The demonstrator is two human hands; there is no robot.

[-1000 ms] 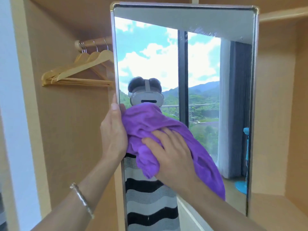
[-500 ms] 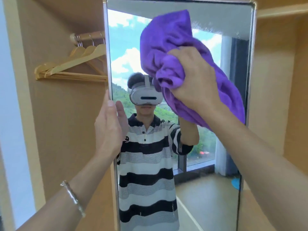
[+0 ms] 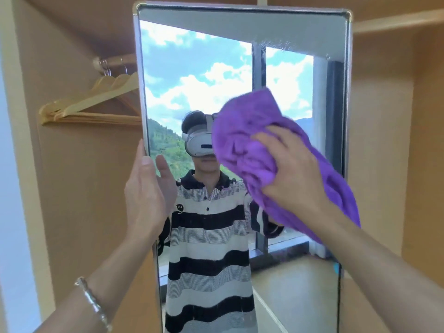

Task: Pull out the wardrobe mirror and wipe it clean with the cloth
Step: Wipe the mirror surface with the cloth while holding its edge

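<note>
The tall wardrobe mirror stands pulled out in front of me, framed in thin metal. It reflects a window, sky, hills and a person in a striped shirt with a headset. My left hand grips the mirror's left edge at mid height, thumb on the glass. My right hand presses a bunched purple cloth flat against the glass in the middle right of the mirror. Water streaks show near the mirror's top right corner.
Wooden hangers hang on a rail inside the wardrobe, left of the mirror. Wooden wardrobe panels and a shelf lie to the right. A pale wall borders the far left.
My right hand has swept the cloth from the middle left up to the top of the glass, then down to the middle right. My left hand has kept its hold on the edge.
</note>
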